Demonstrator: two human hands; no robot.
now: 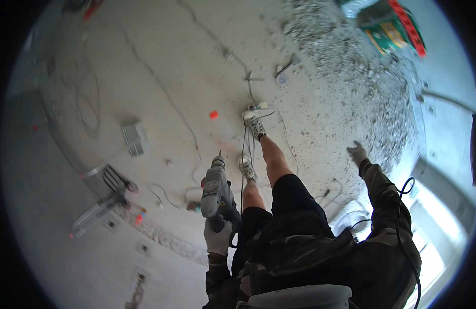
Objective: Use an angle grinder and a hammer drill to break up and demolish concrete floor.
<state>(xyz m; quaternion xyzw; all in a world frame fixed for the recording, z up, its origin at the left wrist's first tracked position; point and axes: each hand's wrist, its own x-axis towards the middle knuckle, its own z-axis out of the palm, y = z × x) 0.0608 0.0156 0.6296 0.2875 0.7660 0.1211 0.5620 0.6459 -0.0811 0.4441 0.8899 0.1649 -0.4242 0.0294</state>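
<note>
A grey hammer drill (213, 193) with a thin bit points away from me, its rear handle wrapped by my gloved left hand (217, 238). Out to the right, my gloved right hand (357, 153) reaches over the floor with nothing in it, thumb and fingers apart. A black cable (400, 221) loops around my right sleeve. Below me my legs stand apart, in pale shoes. Beside the farther shoe lies a cable connector (259, 105). A small orange-red box (213, 114) rests on the floor ahead of the drill.
Loose rubble (361, 87) spreads along the right wall, with a green sack (386, 33) at the far right. Ahead, a hammer-like tool (287, 67) lies on the floor. Cables (160, 82) trail across it. To the left are a grey case (135, 138) and a wheeled metal frame (106, 203).
</note>
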